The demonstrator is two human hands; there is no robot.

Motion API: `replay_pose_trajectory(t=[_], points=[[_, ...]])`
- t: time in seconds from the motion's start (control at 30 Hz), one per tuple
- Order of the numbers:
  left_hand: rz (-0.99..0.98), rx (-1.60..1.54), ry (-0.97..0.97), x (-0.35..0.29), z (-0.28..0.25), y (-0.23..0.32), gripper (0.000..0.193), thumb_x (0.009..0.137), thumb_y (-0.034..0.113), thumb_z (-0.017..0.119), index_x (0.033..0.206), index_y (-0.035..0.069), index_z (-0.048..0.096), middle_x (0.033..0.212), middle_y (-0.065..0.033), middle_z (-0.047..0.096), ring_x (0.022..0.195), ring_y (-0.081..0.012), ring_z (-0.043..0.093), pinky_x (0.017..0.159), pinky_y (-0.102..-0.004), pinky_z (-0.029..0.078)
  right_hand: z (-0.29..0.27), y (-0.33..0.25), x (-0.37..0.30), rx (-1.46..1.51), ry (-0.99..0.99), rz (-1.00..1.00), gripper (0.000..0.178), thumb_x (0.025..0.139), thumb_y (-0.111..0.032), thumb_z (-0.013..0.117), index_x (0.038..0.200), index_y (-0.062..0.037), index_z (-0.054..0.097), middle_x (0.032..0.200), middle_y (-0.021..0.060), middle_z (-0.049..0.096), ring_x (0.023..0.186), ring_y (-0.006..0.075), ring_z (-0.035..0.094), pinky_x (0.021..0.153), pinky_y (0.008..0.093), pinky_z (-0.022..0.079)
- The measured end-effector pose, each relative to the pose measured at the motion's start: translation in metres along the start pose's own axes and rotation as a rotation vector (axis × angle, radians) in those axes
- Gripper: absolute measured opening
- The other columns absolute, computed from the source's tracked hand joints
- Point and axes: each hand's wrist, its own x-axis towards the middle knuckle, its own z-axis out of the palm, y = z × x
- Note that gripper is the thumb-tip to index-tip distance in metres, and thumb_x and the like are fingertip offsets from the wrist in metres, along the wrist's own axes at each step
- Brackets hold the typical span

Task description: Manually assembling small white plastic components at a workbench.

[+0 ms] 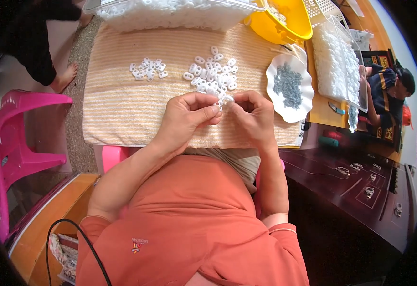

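Note:
My left hand (185, 114) is closed in a pinch on a small white plastic piece (219, 106) with holes in it. Right beside it, the thumb and fingertips of my right hand (255, 114) pinch another small white oval piece (229, 98). The two pieces are close together; whether they touch I cannot tell. Just beyond my fingers lies a loose pile of white oval two-holed pieces (211, 74). A smaller group of similar white pieces (148, 69) sits farther left on the striped towel (118, 105).
A scalloped white dish (293, 116) at right holds small grey-blue parts (290, 86). Clear bins of white pieces (170, 19) (334, 62) and a yellow bowl (270, 34) border the far side. A pink chair (27, 155) stands left; another person (389, 90) is at far right.

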Motion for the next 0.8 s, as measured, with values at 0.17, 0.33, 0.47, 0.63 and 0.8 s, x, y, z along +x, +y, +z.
replay_pose_trajectory(t=[0.17,0.33,0.47,0.63,0.8], points=[[-0.007,0.037,0.013,0.000,-0.001,-0.002,0.016,0.088,0.002,0.065,0.104,-0.001,0.064,0.092,-0.0082,0.068,0.082,-0.0128,0.066,0.076,-0.0255,0.056,-0.002,-0.013,0.001,0.367,-0.076,0.177,0.015,0.084,0.000,0.068,0.097,0.0033,0.063,0.083,0.0037,0.066,0.069,0.0072,0.061,0.057,0.0205,0.050],[0.000,0.033,0.012,0.000,0.001,-0.001,0.017,0.088,0.003,0.067,0.104,-0.002,0.064,0.092,-0.0081,0.068,0.079,-0.0120,0.066,0.073,-0.0238,0.056,-0.004,-0.009,-0.001,0.519,-0.173,0.194,0.025,0.086,0.001,0.066,0.110,0.0047,0.063,0.091,0.0077,0.067,0.073,0.0105,0.063,0.061,0.0233,0.053],[0.006,0.014,-0.016,0.000,-0.001,-0.002,0.016,0.088,0.003,0.066,0.104,-0.001,0.064,0.093,-0.0084,0.069,0.081,-0.0124,0.066,0.075,-0.0243,0.056,-0.003,-0.011,-0.004,0.584,-0.236,0.192,0.030,0.087,0.000,0.066,0.116,0.0046,0.062,0.093,0.0094,0.068,0.075,0.0127,0.064,0.064,0.0248,0.054],[-0.019,0.023,-0.007,-0.001,0.001,0.000,0.017,0.088,0.003,0.066,0.104,-0.001,0.064,0.094,-0.0090,0.069,0.081,-0.0126,0.066,0.075,-0.0244,0.056,-0.002,-0.010,-0.004,0.670,-0.279,0.209,0.029,0.087,-0.001,0.066,0.116,0.0042,0.061,0.095,0.0113,0.069,0.078,0.0148,0.066,0.066,0.0263,0.055],[-0.014,0.026,0.003,-0.002,0.003,0.001,0.019,0.088,0.005,0.067,0.105,-0.003,0.064,0.092,-0.0080,0.068,0.079,-0.0109,0.066,0.071,-0.0224,0.056,-0.002,-0.007,-0.003,0.672,-0.308,0.209,0.030,0.087,-0.003,0.068,0.116,0.0043,0.060,0.096,0.0111,0.069,0.081,0.0145,0.067,0.067,0.0273,0.057]])
